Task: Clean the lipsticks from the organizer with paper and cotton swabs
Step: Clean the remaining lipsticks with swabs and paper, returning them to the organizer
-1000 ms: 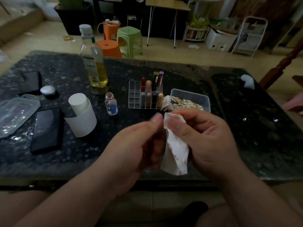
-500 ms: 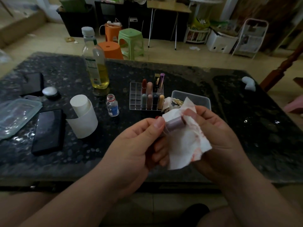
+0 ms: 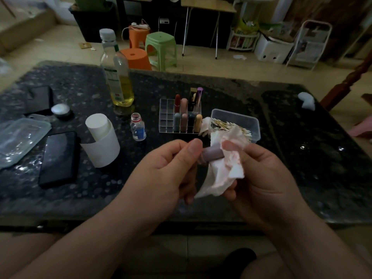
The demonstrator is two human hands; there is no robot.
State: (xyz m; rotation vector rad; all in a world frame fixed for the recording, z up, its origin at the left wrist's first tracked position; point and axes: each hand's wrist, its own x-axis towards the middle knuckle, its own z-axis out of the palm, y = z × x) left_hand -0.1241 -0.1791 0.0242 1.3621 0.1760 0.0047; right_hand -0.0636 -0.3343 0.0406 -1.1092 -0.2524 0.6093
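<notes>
Straight ahead of the left hand [image 3: 167, 170] and right hand [image 3: 259, 178], the organizer [image 3: 167, 115] and the swab box [image 3: 235, 117] stand side by side, barring the way forward. Further left, a small bottle [image 3: 138, 126], a paper roll [image 3: 102, 141] and a phone [image 3: 58, 158] leave narrow gaps of table [image 3: 312, 158]. Right of the swab box the dark top lies open.
</notes>
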